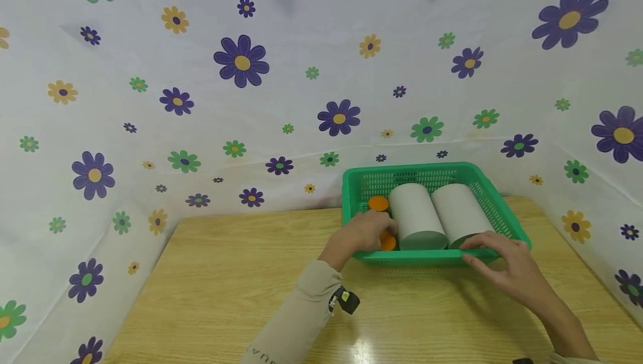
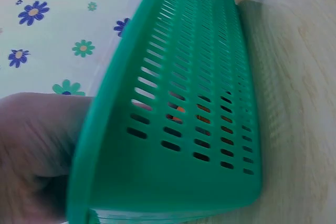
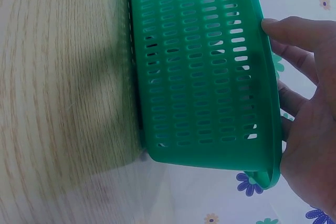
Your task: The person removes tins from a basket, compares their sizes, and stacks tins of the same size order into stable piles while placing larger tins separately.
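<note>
Two white cylinders (image 1: 414, 213) lie in a green basket (image 1: 361, 173) near the back edge of the tabletop (image 1: 226, 286), which stretches leftward; left hand (image 1: 365, 230) beside orange pieces (image 1: 379, 203) within, grip I cannot tell; right hand (image 1: 514, 274) pinching the front rim (image 1: 427, 255).

We count one green basket (image 1: 407, 258), two white cylinders (image 1: 417, 214), two visible orange pieces (image 1: 378, 203), two bare hands (image 1: 364, 231) and one wooden table (image 1: 241, 258)

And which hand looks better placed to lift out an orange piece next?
Probably the left hand: it reaches into the basket beside the orange pieces, while the right hand is at the front rim.
</note>
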Demonstrator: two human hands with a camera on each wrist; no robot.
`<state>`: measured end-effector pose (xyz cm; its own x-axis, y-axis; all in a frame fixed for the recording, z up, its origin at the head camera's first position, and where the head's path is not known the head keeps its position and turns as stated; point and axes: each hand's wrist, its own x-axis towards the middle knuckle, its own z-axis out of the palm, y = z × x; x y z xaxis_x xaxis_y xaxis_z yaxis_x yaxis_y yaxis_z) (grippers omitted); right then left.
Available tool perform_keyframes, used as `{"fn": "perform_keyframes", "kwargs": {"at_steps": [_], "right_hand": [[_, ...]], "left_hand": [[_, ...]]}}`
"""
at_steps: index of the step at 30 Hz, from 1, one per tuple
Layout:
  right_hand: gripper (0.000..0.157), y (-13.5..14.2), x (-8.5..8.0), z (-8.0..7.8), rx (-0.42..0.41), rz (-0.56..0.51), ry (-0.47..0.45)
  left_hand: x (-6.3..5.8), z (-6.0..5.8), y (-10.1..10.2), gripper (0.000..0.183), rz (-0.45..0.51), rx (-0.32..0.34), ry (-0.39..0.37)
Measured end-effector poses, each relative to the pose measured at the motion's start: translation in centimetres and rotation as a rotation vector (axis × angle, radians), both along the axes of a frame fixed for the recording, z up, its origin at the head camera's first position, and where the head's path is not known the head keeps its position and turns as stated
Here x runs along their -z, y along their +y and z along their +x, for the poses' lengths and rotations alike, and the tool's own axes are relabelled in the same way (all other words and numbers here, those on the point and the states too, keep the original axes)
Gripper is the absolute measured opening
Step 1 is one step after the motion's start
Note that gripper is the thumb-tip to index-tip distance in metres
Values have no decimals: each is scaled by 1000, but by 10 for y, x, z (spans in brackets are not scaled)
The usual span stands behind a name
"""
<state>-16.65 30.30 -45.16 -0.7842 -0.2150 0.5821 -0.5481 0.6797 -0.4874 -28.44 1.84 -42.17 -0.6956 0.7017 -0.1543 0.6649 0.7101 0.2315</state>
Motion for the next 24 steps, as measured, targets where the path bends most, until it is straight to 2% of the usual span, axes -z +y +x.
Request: {"fn": "perform_keyframes", "kwargs": {"at_steps": [10, 14, 18, 24], "right_hand": [[33, -1, -2, -1, -40, 12, 63], [34, 0, -2, 0, -24, 3, 34], [35, 0, -2, 0, -12, -6, -1], [34, 0, 0, -1, -8, -1, 6]], "left_hand": [[-12, 12, -6, 38, -36, 6, 154], [-14, 16, -9, 36, -14, 13, 207], [-17, 18, -14, 37, 34, 7, 218], [-18, 22, -27, 40, 144, 15, 216]]}}
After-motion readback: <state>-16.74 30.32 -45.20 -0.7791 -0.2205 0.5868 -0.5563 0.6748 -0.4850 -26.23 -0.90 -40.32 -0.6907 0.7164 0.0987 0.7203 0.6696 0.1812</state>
